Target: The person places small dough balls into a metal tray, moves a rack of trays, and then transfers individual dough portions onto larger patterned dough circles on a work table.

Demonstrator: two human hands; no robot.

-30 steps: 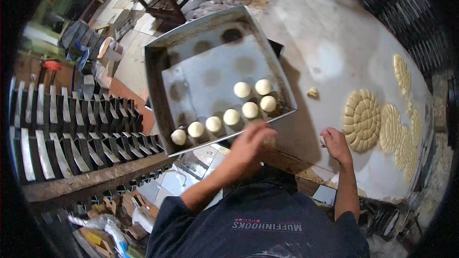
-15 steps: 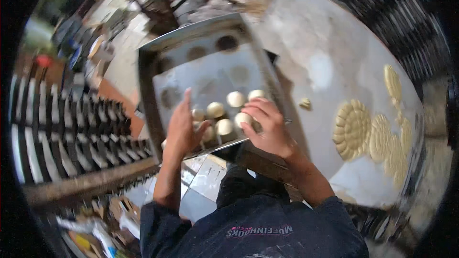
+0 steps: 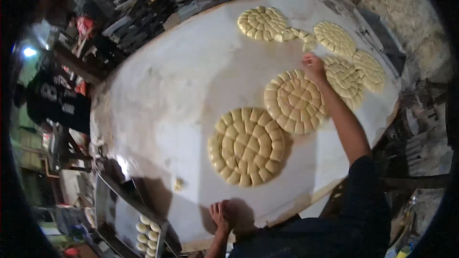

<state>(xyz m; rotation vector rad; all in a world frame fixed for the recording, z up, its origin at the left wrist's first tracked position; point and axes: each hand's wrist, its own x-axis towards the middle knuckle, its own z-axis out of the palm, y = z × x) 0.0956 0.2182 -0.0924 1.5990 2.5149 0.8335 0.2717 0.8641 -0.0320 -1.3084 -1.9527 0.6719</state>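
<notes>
My right hand (image 3: 313, 65) is stretched far over the table, its fingers curled together beside a group of loose dough pieces (image 3: 306, 41). Whatever the fingers may hold is hidden. My left hand (image 3: 221, 216) rests at the near edge of the table, fingers loosely spread, holding nothing. In front of it lies a large flat dough round (image 3: 246, 146), cut into rings of small pieces. A second cut dough round (image 3: 292, 101) touches it, under my right forearm. More cut rounds lie beyond, among them a far dough round (image 3: 262, 23) and a right-hand one (image 3: 344, 81).
A deep metal tray (image 3: 116, 186) with several pale dough balls (image 3: 147, 236) stands at the lower left, against the pale table (image 3: 158, 86). A small dough scrap (image 3: 178, 184) lies near it. Another person (image 3: 55, 98) in dark clothes is at the far left.
My view has swung right, from the tray to the table. Both hands have left the dough balls; my right hand now reaches to the far dough pieces, my left rests at the table edge.
</notes>
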